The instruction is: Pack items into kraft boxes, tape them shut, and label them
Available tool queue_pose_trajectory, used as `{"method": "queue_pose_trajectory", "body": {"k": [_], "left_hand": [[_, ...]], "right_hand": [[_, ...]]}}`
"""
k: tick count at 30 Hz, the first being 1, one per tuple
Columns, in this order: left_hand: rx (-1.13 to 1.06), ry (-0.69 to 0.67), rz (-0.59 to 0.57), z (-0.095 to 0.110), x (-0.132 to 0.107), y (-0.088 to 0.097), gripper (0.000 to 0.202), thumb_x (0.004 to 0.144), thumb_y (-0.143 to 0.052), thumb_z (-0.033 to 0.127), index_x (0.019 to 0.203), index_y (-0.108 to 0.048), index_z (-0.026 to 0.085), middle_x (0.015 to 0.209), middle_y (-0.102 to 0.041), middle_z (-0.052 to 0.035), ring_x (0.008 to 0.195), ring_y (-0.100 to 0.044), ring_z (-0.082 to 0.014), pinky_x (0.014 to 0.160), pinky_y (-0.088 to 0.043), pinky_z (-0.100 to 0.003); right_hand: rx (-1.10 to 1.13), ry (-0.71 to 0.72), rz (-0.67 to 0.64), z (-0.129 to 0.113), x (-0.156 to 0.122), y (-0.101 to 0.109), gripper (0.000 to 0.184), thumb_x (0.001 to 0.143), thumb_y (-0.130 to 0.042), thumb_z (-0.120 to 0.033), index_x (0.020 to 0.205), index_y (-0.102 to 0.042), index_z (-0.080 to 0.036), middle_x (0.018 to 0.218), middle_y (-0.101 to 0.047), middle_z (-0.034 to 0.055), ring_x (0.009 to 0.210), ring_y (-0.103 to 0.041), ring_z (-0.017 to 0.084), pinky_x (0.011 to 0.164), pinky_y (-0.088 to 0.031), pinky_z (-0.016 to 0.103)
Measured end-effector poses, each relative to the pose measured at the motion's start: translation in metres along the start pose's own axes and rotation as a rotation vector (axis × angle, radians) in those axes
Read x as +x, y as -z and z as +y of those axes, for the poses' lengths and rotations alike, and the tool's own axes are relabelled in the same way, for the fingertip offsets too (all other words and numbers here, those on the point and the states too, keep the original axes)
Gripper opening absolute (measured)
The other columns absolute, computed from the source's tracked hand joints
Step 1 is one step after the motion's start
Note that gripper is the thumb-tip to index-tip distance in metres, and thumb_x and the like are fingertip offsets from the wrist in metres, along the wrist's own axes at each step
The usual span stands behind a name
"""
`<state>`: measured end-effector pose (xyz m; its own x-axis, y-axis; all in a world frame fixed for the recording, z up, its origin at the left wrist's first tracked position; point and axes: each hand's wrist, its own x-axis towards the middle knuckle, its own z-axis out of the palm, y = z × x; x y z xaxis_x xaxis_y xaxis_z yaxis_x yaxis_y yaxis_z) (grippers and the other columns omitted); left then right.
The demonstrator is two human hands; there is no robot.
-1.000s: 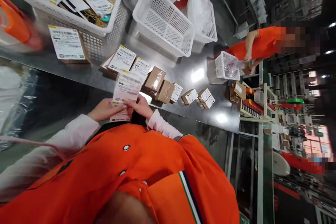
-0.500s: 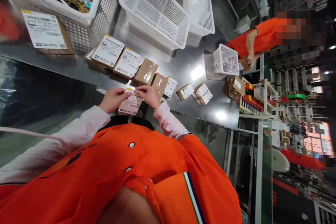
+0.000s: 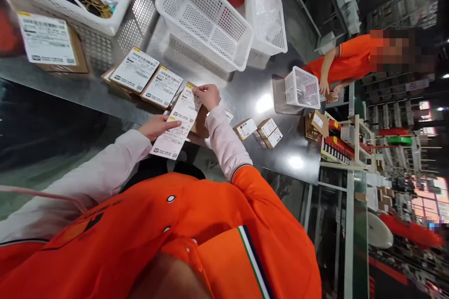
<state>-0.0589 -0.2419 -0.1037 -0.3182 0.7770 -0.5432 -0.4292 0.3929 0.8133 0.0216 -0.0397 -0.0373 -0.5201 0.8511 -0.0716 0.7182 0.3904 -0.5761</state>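
A strip of white printed shipping labels [image 3: 171, 138] slants from the row of boxes down over the table's front edge. My left hand [image 3: 157, 127] grips its left side, thumb lying across the front. With my right hand [image 3: 209, 96] I pinch the strip's upper end near its yellow mark. That upper end lies over a brown cardboard box [image 3: 200, 124], mostly hidden by the strip and my right hand. Just left of the strip are a labelled box [image 3: 162, 86] and a labelled stack [image 3: 134, 70].
White perforated baskets [image 3: 206, 18] stand along the back of the metal table [image 3: 242, 88]. One basket [image 3: 119, 14] at far left holds papers and cords. Small labelled boxes [image 3: 269, 132] sit to the right. A co-worker in orange [image 3: 354, 60] stands at the far right end.
The label strip has moved up from in front of my body to over the boxes, showing more of its length. My right hand has risen with its top end; my left hand has shifted slightly.
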Motion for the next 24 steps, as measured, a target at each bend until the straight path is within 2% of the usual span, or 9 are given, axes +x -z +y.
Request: {"method": "queue_pose_trajectory", "body": {"k": [4,10,16,18,20,22,24], "left_hand": [[-0.109,0.096,-0.014,0.004,0.011,0.003,0.052,0.037,-0.101,0.038,0.078,-0.079,0.014,0.078,-0.079,-0.0130,0.068,-0.073,-0.0277,0.059,-0.060,-0.034],[-0.132,0.098,0.006,0.009,0.018,0.002,0.057,0.032,-0.105,0.037,0.078,-0.079,0.013,0.078,-0.080,-0.0117,0.063,-0.073,-0.0249,0.057,-0.061,-0.033],[-0.042,0.084,0.037,0.004,0.022,0.006,0.056,0.037,-0.103,0.040,0.080,-0.079,0.014,0.081,-0.081,-0.0132,0.072,-0.076,-0.0293,0.059,-0.061,-0.034],[0.005,0.079,0.032,-0.007,0.014,0.010,0.058,0.037,-0.101,0.040,0.083,-0.081,0.013,0.087,-0.082,-0.0147,0.080,-0.077,-0.0317,0.064,-0.062,-0.035],[0.032,0.071,0.032,-0.028,-0.003,0.017,0.059,0.035,-0.100,0.039,0.085,-0.081,0.014,0.094,-0.084,-0.0156,0.090,-0.077,-0.0334,0.072,-0.064,-0.036],[0.087,0.076,0.060,-0.055,-0.028,0.028,0.057,0.035,-0.098,0.042,0.083,-0.081,0.015,0.098,-0.084,-0.0153,0.098,-0.077,-0.0343,0.079,-0.064,-0.035],[0.187,0.104,0.098,-0.086,-0.056,0.043,0.056,0.037,-0.094,0.050,0.080,-0.081,0.017,0.094,-0.084,-0.0132,0.100,-0.076,-0.0349,0.079,-0.064,-0.034]], "right_hand": [[-0.046,-0.061,-0.001,-0.004,0.018,0.005,0.021,0.087,-0.087,-0.040,0.097,-0.086,-0.022,0.110,-0.081,0.0061,0.124,-0.069,0.029,0.118,-0.049,0.052],[-0.066,-0.108,0.017,-0.003,0.022,0.000,0.027,0.095,-0.076,-0.041,0.102,-0.085,-0.017,0.122,-0.079,0.0098,0.129,-0.067,0.026,0.120,-0.044,0.048],[-0.032,-0.077,0.031,0.006,0.026,-0.006,0.028,0.089,-0.085,-0.046,0.103,-0.086,-0.021,0.126,-0.077,0.0089,0.132,-0.065,0.030,0.122,-0.046,0.055],[-0.047,-0.067,0.051,0.007,0.022,-0.007,0.029,0.092,-0.083,-0.047,0.107,-0.086,-0.022,0.135,-0.073,0.0089,0.136,-0.062,0.030,0.123,-0.045,0.054],[-0.079,-0.058,0.085,0.007,0.017,-0.009,0.029,0.095,-0.080,-0.047,0.111,-0.086,-0.024,0.141,-0.068,0.0083,0.140,-0.060,0.029,0.123,-0.045,0.052],[-0.115,-0.053,0.110,0.007,0.012,-0.010,0.026,0.099,-0.076,-0.045,0.114,-0.085,-0.025,0.144,-0.065,0.0077,0.142,-0.058,0.027,0.124,-0.045,0.051],[-0.153,-0.045,0.114,0.006,0.008,-0.011,0.027,0.104,-0.070,-0.044,0.119,-0.083,-0.025,0.146,-0.063,0.0082,0.144,-0.056,0.026,0.125,-0.044,0.051]]}}
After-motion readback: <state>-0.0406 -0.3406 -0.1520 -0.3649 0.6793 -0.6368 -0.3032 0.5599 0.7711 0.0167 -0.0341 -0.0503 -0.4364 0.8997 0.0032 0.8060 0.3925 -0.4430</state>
